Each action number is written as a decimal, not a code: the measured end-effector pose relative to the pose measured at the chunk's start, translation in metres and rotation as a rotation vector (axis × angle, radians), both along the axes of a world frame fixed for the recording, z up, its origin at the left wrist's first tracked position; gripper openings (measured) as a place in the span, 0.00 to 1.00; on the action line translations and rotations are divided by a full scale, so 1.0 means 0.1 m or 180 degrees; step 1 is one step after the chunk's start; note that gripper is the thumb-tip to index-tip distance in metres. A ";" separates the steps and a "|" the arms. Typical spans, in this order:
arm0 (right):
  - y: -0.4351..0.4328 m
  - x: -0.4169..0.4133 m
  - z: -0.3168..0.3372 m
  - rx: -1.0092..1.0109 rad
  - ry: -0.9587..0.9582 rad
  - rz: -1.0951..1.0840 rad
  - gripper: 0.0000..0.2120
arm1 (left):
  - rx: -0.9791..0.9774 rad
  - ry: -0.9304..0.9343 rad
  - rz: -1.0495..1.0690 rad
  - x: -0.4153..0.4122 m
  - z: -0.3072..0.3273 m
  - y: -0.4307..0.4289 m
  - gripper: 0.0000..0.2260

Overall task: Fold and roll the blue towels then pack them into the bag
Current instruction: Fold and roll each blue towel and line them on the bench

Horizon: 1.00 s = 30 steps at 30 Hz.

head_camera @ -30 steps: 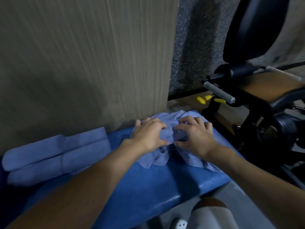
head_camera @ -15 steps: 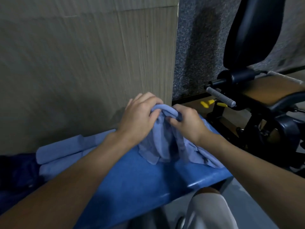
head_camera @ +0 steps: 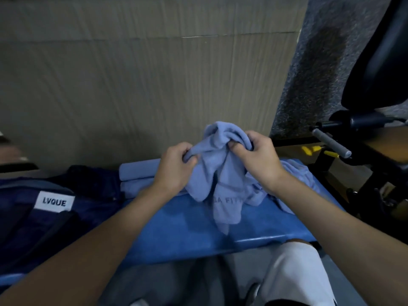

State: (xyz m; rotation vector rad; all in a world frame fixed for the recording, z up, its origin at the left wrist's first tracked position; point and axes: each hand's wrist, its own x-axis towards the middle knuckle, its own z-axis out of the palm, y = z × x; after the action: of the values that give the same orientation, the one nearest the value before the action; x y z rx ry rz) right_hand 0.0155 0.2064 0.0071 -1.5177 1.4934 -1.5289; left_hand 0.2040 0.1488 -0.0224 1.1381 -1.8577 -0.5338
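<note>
Your left hand [head_camera: 176,167] and right hand [head_camera: 259,161] both grip the crumpled light-blue terry towel [head_camera: 217,180], with fingers curled into its upper folds. The left hand pinches a fold at the towel's left side; the right hand closes round the bunched top. The towel is raised at the top, and its lower ends hang down onto the bright-blue padded worktop [head_camera: 194,226]. Grey lettering is partly legible on one hanging panel. More pale-blue cloth [head_camera: 302,173] lies spread on the worktop behind your right wrist; whether it belongs to the same towel cannot be told. Two folded light-blue towels [head_camera: 136,175], one stacked on the other, lie on the worktop just behind your left wrist. To their left sits the dark navy fabric bag [head_camera: 95,195], bearing a white label [head_camera: 54,202] that reads "LVQUE". A wood-grain panel [head_camera: 143,85] stands behind the worktop. At the right is black exercise equipment with a grey bar [head_camera: 331,143].
</note>
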 end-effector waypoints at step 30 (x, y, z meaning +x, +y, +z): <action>-0.07 0.70 -0.45 0.1386 0.0184 0.0877 0.12 | -0.0103 -0.1067 -0.0636 0.86 0.03 0.17 0.07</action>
State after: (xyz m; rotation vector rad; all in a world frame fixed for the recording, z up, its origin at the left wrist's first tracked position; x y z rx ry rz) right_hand 0.0858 0.1997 -0.0377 -1.4384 1.4587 -0.9362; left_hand 0.2902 0.1655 -0.0196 1.0763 -2.2778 -0.4411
